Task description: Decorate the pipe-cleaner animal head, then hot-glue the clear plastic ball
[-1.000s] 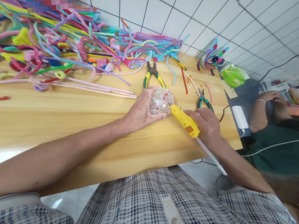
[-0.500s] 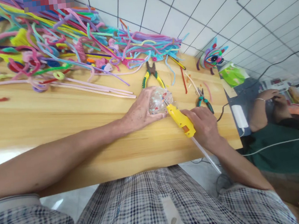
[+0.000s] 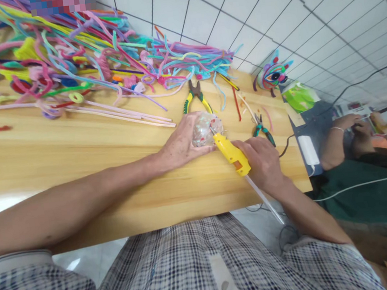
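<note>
My left hand [image 3: 182,141] is wrapped round a clear, rounded piece [image 3: 203,132] with red and pale specks. In my right hand [image 3: 261,158] is a yellow glue gun [image 3: 232,153], its nozzle touching or very close to the top of the clear piece. A translucent glue stick [image 3: 266,201] sticks out of the gun's back end. Pliers with yellow and green handles [image 3: 195,97] lie just beyond the clear piece, jaws pointing away. To the right of the gun are teal-handled pliers [image 3: 262,131].
Colourful pipe cleaners [image 3: 93,58] cover the back left of the wooden table [image 3: 109,140]. A colourful animal head [image 3: 272,75] stands at the back right, near a green packet [image 3: 298,98]. Another person's arm [image 3: 333,147] and a white box [image 3: 308,150] are on the right.
The glue gun and my right hand have shifted very slightly to the left. My left hand keeps its hold on the clear piece. The view has moved a little.
</note>
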Available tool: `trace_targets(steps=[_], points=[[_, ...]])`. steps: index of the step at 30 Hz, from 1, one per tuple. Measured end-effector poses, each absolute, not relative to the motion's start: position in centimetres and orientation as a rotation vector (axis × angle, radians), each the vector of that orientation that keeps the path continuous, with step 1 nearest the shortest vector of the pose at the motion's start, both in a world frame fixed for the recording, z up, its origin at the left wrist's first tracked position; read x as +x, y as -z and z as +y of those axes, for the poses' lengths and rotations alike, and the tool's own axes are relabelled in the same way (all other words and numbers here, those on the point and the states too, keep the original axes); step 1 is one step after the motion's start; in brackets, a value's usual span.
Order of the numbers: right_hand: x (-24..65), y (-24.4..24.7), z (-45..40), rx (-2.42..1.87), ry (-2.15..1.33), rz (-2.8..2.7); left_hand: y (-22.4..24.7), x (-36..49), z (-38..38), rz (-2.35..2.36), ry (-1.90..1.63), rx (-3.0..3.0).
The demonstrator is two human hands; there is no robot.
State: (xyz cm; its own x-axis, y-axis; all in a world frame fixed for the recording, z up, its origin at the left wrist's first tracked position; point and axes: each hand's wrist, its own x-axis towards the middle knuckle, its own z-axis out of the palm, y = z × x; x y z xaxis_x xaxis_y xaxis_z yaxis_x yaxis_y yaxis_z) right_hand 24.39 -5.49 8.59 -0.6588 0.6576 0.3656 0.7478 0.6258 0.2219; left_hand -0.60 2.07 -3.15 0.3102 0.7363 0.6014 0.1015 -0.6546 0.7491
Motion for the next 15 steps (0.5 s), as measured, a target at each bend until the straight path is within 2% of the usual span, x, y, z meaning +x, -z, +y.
trace_targets(steps=[15], points=[[24.85, -8.81, -6.22, -1.158, 0.459, -2.547, 2.72, -0.78, 1.99, 0.779, -1.280, 1.991]])
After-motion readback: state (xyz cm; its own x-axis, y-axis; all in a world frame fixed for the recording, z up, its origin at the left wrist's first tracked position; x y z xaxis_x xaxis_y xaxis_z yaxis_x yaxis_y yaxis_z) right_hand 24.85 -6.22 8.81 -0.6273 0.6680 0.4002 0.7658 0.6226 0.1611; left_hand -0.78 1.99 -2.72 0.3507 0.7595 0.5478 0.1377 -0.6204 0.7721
